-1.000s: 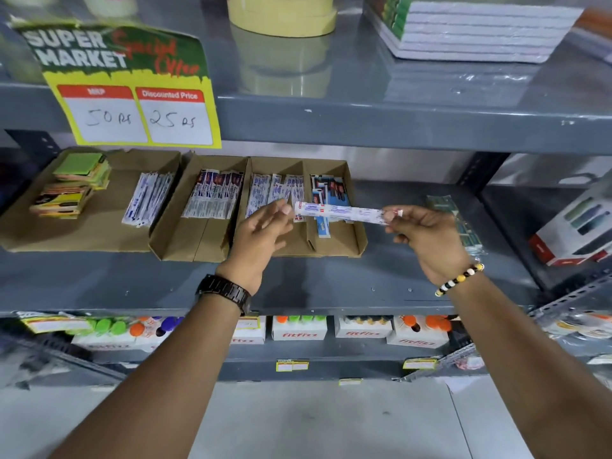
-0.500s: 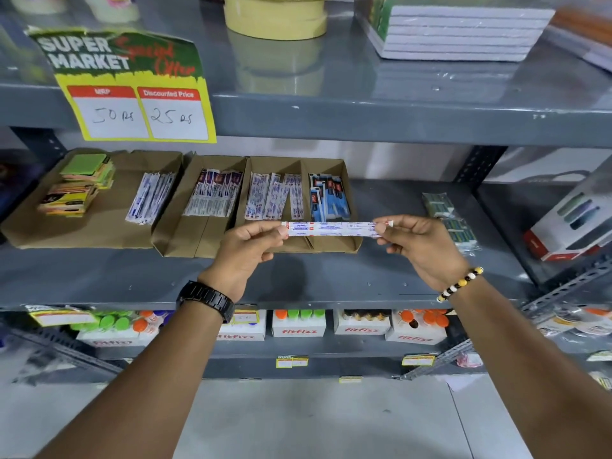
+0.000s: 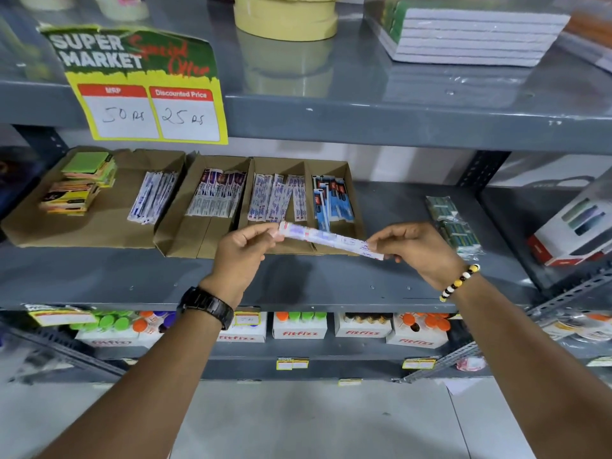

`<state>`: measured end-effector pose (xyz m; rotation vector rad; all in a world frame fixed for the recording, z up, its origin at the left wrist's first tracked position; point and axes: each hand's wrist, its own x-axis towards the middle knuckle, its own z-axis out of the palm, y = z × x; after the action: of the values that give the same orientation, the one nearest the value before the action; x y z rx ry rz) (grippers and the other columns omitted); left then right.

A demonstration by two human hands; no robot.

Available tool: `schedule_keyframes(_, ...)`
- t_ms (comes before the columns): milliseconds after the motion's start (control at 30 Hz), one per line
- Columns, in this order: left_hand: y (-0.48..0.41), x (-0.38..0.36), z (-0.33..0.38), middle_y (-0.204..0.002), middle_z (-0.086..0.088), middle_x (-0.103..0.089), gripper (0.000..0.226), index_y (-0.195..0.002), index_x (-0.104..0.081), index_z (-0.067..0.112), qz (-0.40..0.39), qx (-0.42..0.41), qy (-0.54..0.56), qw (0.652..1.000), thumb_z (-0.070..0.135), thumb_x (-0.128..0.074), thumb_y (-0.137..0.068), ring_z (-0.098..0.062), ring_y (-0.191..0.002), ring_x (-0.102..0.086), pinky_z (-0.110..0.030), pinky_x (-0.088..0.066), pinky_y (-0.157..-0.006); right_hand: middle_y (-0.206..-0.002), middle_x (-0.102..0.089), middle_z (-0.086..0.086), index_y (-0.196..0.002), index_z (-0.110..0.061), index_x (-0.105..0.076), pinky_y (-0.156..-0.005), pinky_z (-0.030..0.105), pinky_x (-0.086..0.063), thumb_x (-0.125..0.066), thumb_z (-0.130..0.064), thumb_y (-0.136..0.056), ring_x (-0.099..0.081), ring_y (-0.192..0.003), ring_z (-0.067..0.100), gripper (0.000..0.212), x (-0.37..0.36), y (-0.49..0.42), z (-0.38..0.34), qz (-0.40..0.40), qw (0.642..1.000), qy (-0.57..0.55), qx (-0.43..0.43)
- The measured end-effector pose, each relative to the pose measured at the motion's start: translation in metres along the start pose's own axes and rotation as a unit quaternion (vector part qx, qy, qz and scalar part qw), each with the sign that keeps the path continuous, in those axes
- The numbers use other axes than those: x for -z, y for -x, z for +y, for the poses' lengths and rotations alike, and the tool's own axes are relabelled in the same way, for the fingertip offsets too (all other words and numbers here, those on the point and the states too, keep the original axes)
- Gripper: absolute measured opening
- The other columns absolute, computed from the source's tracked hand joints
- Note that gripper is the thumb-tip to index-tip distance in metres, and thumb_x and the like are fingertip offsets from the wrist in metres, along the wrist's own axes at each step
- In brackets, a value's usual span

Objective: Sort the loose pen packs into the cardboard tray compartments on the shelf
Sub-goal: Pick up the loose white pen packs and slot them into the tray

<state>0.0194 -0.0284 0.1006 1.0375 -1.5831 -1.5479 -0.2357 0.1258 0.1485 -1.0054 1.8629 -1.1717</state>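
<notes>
One pen pack held flat in front of the cardboard tray

The left hand (image 3: 240, 251) and right hand (image 3: 415, 248) each pinched one end of the thin, glossy pen pack (image 3: 329, 239), probably to read its print; it hung just before the stiff brown cardboard tray (image 3: 185, 236), nearest the compartment of similar white-blue packs (image 3: 276, 202).
</notes>
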Motion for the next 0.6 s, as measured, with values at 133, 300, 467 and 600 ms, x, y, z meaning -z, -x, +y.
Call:
schedule_keyframes(133, 0.002, 0.005, -0.030, -0.129, 0.001, -0.066, 0.036, -0.136, -0.056, 0.020, -0.015, -0.132, -0.257, 0.957, 0.028, -0.055, -0.101, -0.016, -0.120, -0.060, -0.029, -0.049, -0.098, -0.077, -0.077, 0.001, -0.081, -0.019, -0.081, -0.060, 0.021, -0.046, -0.078, -0.011, -0.077, -0.061, -0.065, 0.010, 0.009, -0.014, -0.006, 0.007, 0.035, 0.997, -0.065, -0.038)
schedule_keyframes(300, 0.004, 0.008, -0.070, -0.153, -0.022, -0.042, 0.068, -0.149, -0.036, 0.001, -0.071, -0.214, -0.547, 0.806, 0.049, -0.035, -0.100, -0.038, -0.142, -0.038, -0.049, -0.033, -0.116, -0.080, -0.078, 0.008, -0.082, -0.013, -0.081, -0.059, 0.022, -0.054, -0.080, -0.009, -0.077, -0.066, -0.066, 0.015, 0.006, -0.050, -0.018, 0.007, 0.079, 0.979, -0.169, -0.085)
schedule_keyframes(467, 0.007, 0.011, -0.096, -0.161, -0.018, -0.027, 0.077, -0.153, -0.026, 0.002, -0.094, -0.171, -0.586, 0.787, 0.055, -0.015, -0.099, -0.033, -0.151, -0.019, -0.053, -0.016, -0.122, -0.078, -0.077, 0.011, -0.085, -0.002, -0.076, -0.062, 0.025, -0.060, -0.078, 0.000, -0.078, -0.074, -0.066, 0.019, 0.008, -0.102, -0.034, -0.007, 0.109, 0.951, -0.271, -0.100)
schedule_keyframes(600, 0.005, 0.011, -0.097, -0.156, -0.019, -0.039, 0.069, -0.148, -0.038, 0.001, -0.099, -0.178, -0.589, 0.782, 0.049, -0.024, -0.100, -0.036, -0.147, -0.030, -0.059, -0.024, -0.118, -0.075, -0.075, 0.011, -0.081, -0.002, -0.072, -0.070, 0.028, -0.062, -0.071, 0.005, -0.083, -0.075, -0.074, 0.023, 0.007, -0.140, -0.054, -0.015, 0.127, 0.940, -0.301, -0.101)
